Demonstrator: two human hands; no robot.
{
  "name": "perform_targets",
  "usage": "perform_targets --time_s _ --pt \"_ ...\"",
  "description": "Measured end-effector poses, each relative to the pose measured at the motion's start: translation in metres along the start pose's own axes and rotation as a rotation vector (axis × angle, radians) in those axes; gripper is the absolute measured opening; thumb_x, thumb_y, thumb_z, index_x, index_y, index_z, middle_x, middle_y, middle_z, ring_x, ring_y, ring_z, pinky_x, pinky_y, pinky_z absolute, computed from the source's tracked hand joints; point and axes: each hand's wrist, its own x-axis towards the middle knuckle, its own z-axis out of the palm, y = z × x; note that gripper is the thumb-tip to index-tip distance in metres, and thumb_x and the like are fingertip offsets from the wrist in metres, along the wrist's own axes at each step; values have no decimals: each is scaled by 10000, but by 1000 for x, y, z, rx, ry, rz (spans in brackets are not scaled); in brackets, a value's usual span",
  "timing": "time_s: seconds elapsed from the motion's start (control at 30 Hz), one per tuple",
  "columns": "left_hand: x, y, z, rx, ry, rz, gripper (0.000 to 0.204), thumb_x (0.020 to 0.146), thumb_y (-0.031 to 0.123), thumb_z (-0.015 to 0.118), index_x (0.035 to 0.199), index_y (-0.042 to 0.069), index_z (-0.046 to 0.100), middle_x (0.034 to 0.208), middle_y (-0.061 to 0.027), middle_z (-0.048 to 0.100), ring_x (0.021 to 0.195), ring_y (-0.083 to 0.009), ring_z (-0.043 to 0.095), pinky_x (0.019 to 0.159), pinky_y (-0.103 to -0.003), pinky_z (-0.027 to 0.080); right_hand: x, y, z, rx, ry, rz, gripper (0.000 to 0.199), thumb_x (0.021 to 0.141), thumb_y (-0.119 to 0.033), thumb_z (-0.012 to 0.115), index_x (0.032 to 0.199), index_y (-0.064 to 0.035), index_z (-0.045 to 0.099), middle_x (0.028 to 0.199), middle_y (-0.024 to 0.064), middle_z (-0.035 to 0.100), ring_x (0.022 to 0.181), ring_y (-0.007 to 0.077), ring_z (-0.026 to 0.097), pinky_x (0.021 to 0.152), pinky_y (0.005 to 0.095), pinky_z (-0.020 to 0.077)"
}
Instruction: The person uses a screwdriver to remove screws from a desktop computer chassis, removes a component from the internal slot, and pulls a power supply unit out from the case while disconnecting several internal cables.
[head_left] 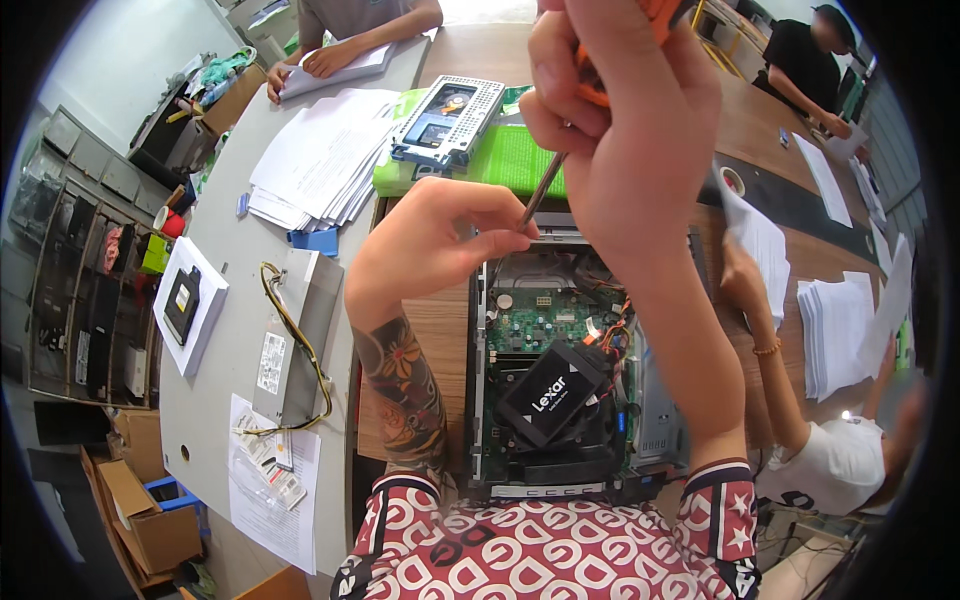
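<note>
My right hand (645,130) is raised and wrapped round the orange handle of a screwdriver (547,190), whose metal shaft slants down to the left. Near the shaft's lower end, the thumb and fingers of my left hand (440,240) are pinched on it. Below both hands lies an opened desktop computer case (477,420) with a green motherboard (530,320) inside. A flat black solid-state drive (552,393) rests at an angle over the case's inner parts, beside bundled cables (612,345). My hands and right forearm hide part of the case's far end.
To the left are a power supply (290,340) with cables, a black drive (182,305) on white paper and stacked papers (320,160). A metal drive cage (450,118) sits on a green package (510,165) beyond the case. Other people handle papers around the table.
</note>
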Motion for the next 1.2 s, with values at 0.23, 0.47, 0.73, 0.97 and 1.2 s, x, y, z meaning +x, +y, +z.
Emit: perform_targets --time_s 0.23,0.47,0.73,0.97,1.2 --pt "-2 0 -4 -107 -44 -86 85 851 -5 676 908 -63 651 887 -106 721 869 -156 692 800 -287 533 4 23 -7 90 -201 -61 194 983 -228 624 954 -40 584 669 -71 497 519 1 392 453 185 276" --pt "-3 -2 -5 -114 -48 -123 81 850 -21 668 880 -76 617 904 -115 714 886 -157 690 819 -287 534 10 41 -13 70 -283 -208 207 983 -206 625 1046 -11 597 730 -69 510 591 -9 404 510 164 289" --pt "-8 -1 -7 -58 27 -168 120 859 30 688 893 -71 633 876 -92 718 879 -134 682 807 -278 528 11 58 4 52 -258 -286 195 957 -206 641 990 -18 601 708 -45 516 593 17 412 508 189 317" --pt "-8 -3 -9 -144 33 -187 141 861 19 692 974 -63 676 884 -78 722 893 -132 682 825 -272 526 12 57 9 -57 -198 -304 253 905 -278 709 935 -40 628 644 -50 519 585 30 433 513 218 368" --pt "-9 -6 -9 -111 28 -114 134 855 -14 682 979 -64 679 906 -78 723 913 -133 678 846 -267 526 12 55 9 -90 -202 -328 252 902 -269 710 934 -34 625 662 -37 527 591 32 434 514 222 369"
